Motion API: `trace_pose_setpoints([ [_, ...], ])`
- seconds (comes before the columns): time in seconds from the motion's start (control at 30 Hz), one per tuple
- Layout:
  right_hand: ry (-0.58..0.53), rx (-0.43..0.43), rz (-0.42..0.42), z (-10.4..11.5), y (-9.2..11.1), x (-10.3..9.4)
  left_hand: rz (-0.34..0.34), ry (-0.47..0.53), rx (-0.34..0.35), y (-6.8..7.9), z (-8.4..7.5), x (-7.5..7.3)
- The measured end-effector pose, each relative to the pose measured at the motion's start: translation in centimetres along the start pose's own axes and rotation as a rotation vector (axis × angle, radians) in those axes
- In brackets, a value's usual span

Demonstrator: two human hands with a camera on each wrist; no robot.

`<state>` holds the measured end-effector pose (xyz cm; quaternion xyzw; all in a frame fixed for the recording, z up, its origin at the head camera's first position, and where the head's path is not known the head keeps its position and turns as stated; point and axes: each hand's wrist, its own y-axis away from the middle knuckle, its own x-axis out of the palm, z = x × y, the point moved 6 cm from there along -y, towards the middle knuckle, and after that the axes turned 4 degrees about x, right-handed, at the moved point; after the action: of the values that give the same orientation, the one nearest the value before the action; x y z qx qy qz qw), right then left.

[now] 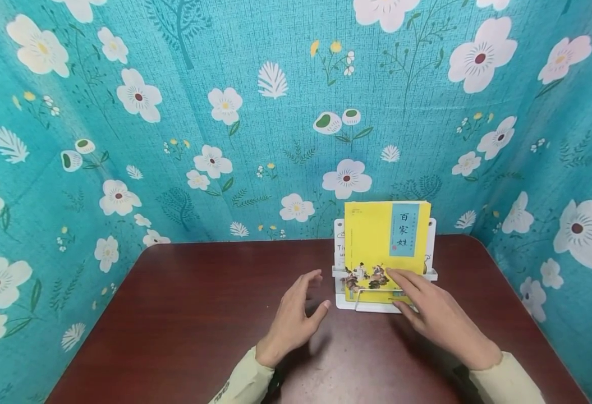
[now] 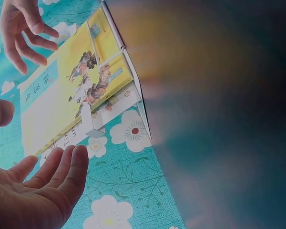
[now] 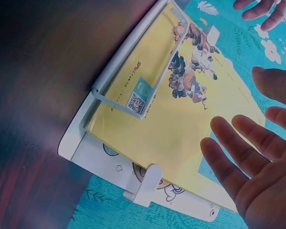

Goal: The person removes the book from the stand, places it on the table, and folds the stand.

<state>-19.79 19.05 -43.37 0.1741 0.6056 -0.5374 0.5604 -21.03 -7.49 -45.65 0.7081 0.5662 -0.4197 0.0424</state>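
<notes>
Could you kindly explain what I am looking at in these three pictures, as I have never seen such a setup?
Certainly. There is no machine here, only a person's bare hands. The wide picture comes from a camera on the head, looking forward and down; the other two come from a camera on each wrist. On the dark red-brown table is a white stand, and a yellow book is propped on it, with a thin bar across its lower front. Behind hangs a turquoise flowered cloth. The left hand is open beside the stand; the right hand is open in front of the book's lower right part. Neither holds anything.
</notes>
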Motion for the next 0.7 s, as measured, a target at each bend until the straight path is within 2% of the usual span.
trace_pose_setpoints([
  [0.43,-0.031,0.087,0.021,-0.8,-0.2,-0.4,-0.007,-0.003,-0.019,-1.0,0.1,0.4],
  [0.7,-0.036,0.100,0.015,-1.3,-0.5,-0.4,-0.011,0.008,-0.014,-1.5,0.0,0.5],
])
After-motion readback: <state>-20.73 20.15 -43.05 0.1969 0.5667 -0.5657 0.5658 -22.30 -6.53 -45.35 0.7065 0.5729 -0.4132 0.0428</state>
